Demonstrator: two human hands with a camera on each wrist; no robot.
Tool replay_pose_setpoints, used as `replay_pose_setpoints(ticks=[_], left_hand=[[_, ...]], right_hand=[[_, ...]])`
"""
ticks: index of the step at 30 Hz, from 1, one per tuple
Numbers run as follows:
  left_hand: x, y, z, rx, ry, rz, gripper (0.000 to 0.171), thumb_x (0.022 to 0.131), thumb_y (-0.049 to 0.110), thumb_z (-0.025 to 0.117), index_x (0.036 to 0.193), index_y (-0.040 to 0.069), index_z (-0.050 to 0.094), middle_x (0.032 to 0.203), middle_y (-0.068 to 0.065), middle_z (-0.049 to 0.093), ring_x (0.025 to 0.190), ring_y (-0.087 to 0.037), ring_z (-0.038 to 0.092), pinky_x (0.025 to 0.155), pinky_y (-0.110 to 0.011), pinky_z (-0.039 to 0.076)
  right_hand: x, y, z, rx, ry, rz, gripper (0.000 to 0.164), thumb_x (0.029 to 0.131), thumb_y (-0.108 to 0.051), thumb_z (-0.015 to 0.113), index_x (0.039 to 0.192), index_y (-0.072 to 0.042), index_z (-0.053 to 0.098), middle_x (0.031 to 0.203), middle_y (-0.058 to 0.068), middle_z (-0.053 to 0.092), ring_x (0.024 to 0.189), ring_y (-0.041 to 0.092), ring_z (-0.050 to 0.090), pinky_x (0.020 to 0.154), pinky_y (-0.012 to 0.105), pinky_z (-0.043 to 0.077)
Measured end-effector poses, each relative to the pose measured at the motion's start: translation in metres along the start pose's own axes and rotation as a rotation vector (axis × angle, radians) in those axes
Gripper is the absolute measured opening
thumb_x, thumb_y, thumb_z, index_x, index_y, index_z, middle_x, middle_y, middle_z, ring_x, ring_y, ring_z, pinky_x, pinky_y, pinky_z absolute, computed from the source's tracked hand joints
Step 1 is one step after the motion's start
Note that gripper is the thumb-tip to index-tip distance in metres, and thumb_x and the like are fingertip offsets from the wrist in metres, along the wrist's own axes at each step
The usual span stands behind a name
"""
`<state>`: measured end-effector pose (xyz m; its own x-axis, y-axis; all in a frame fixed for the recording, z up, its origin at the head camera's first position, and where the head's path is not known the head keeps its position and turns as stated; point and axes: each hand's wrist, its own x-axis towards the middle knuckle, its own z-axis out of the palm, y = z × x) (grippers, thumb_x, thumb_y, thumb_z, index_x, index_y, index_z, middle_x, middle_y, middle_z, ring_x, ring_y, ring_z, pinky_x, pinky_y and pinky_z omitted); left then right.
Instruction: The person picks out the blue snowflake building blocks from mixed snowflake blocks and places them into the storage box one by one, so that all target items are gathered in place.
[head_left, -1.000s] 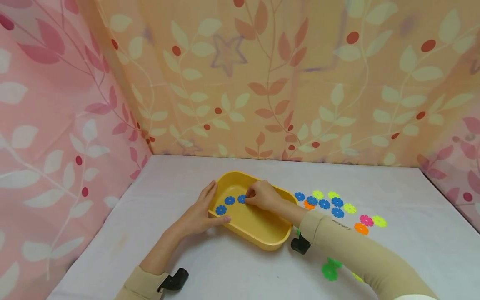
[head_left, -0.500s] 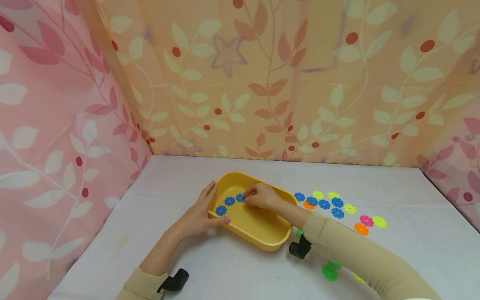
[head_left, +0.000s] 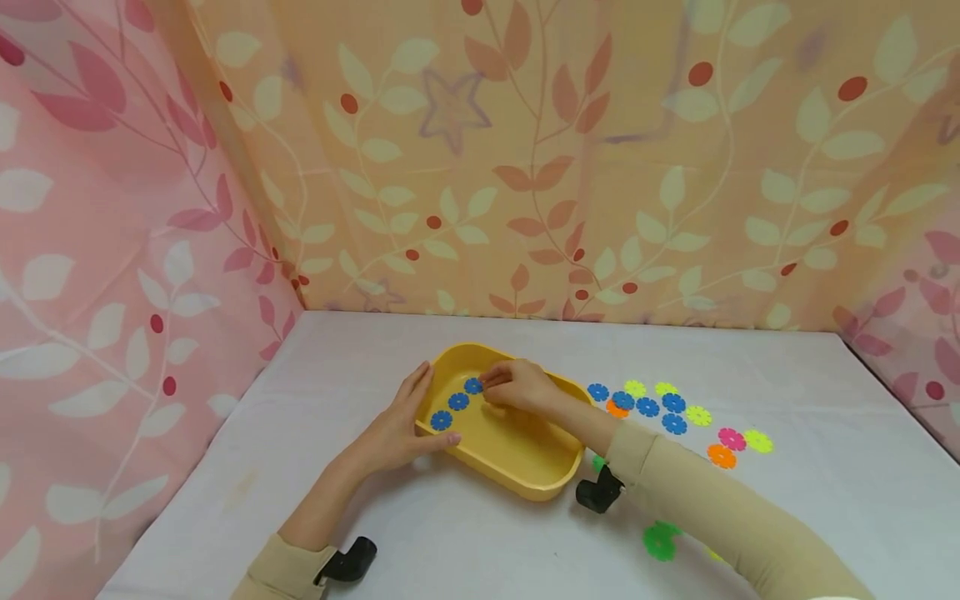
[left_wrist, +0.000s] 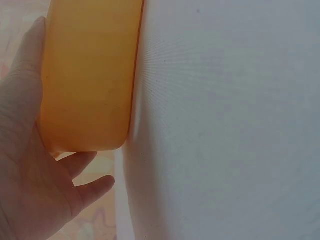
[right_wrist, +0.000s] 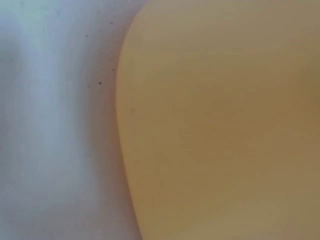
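Observation:
My left hand (head_left: 393, 429) holds the left end of a yellow plastic tray (head_left: 517, 479), its thumb over the near rim and its fingers along the outer side. The left wrist view has the same hand (left_wrist: 37, 165) against the tray's outer wall (left_wrist: 90, 75). Inside the tray, blue flower-shaped discs lie in a slanting row: a lower one (head_left: 441, 420), a middle one (head_left: 458, 402) and an upper one (head_left: 473, 386). My right hand (head_left: 525, 388) reaches over the far rim, its curled fingertips at the upper disc's right edge. Only the tray wall (right_wrist: 215, 120) shows clearly in the right wrist view.
Right of the tray, loose discs lie on the white-covered table: several blue ones (head_left: 648, 407), yellow ones (head_left: 699, 415), orange ones (head_left: 722, 456) and a pink one (head_left: 732, 439). Green discs (head_left: 660, 542) lie nearer, by the right sleeve. Patterned curtains (head_left: 525, 167) enclose the table.
The right hand's fingertips and the upper blue disc have shifted a little up and left, bringing the disc into line with the other two. The left hand has stayed on the tray.

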<state>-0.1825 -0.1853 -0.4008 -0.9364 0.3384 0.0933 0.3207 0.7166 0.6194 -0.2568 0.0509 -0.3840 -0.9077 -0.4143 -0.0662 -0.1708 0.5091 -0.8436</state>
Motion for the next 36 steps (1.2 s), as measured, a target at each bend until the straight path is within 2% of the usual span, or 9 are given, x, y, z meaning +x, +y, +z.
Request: replay_pose_setpoints(ticks=[6, 10, 13, 20, 28, 32, 36], left_hand=[[0.002, -0.001, 0.0, 0.006, 0.011, 0.024, 0.114, 0.079, 0.061, 0.072, 0.158, 0.009, 0.009, 0.163, -0.007, 0.004, 0.145, -0.035, 0.018, 0.11, -0.056, 0.026], [0.002, 0.0, -0.001, -0.005, 0.002, 0.025, 0.113, 0.079, 0.06, 0.072, 0.158, 0.01, 0.008, 0.163, -0.005, 0.002, 0.146, -0.034, 0.016, 0.111, -0.055, 0.025], [0.003, -0.001, 0.0, -0.004, 0.006, 0.032, 0.112, 0.08, 0.059, 0.072, 0.158, 0.009, 0.009, 0.163, -0.006, 0.002, 0.146, -0.035, 0.016, 0.111, -0.056, 0.025], [0.003, -0.002, 0.0, 0.004, 0.012, 0.033, 0.111, 0.08, 0.059, 0.072, 0.157, 0.009, 0.009, 0.163, -0.006, 0.003, 0.146, -0.035, 0.016, 0.111, -0.056, 0.024], [0.002, 0.002, 0.0, -0.007, 0.012, 0.031, 0.111, 0.08, 0.058, 0.072, 0.157, 0.007, 0.01, 0.163, -0.01, 0.004, 0.145, -0.036, 0.016, 0.111, -0.056, 0.024], [0.001, 0.002, 0.001, -0.01, 0.013, 0.027, 0.111, 0.081, 0.058, 0.072, 0.157, 0.007, 0.01, 0.163, -0.009, 0.003, 0.145, -0.036, 0.016, 0.111, -0.057, 0.024], [0.001, 0.001, 0.001, -0.006, 0.011, 0.024, 0.111, 0.081, 0.059, 0.071, 0.157, 0.007, 0.01, 0.163, -0.007, 0.002, 0.145, -0.037, 0.016, 0.111, -0.057, 0.024]], right_hand=[[-0.016, -0.002, -0.025, 0.107, 0.015, -0.031, 0.032, 0.091, -0.012, 0.068, 0.12, 0.002, 0.066, 0.106, 0.009, 0.071, 0.099, 0.019, 0.066, 0.086, 0.031, 0.053], [-0.035, -0.002, -0.05, 0.197, 0.026, -0.029, 0.036, 0.092, -0.015, 0.068, 0.124, 0.001, 0.063, 0.113, 0.013, 0.068, 0.101, 0.022, 0.065, 0.089, 0.035, 0.053], [-0.052, 0.003, -0.071, 0.22, 0.054, -0.011, 0.038, 0.092, -0.021, 0.069, 0.125, -0.003, 0.063, 0.118, 0.014, 0.066, 0.103, 0.025, 0.064, 0.092, 0.038, 0.051], [-0.089, 0.029, -0.111, 0.191, 0.12, 0.046, 0.043, 0.093, -0.035, 0.068, 0.125, -0.007, 0.062, 0.125, 0.014, 0.063, 0.111, 0.032, 0.062, 0.095, 0.045, 0.049], [-0.128, 0.066, -0.135, 0.113, 0.146, 0.136, 0.051, 0.094, -0.043, 0.063, 0.13, -0.008, 0.059, 0.131, 0.016, 0.059, 0.111, 0.034, 0.061, 0.096, 0.05, 0.047], [-0.137, 0.086, -0.14, 0.059, 0.167, 0.175, 0.051, 0.094, -0.041, 0.064, 0.13, -0.006, 0.059, 0.124, 0.015, 0.063, 0.104, 0.03, 0.062, 0.089, 0.043, 0.051], [-0.138, 0.104, -0.141, 0.033, 0.174, 0.167, 0.047, 0.093, -0.035, 0.067, 0.127, -0.002, 0.061, 0.115, 0.015, 0.067, 0.095, 0.025, 0.066, 0.081, 0.032, 0.054]])
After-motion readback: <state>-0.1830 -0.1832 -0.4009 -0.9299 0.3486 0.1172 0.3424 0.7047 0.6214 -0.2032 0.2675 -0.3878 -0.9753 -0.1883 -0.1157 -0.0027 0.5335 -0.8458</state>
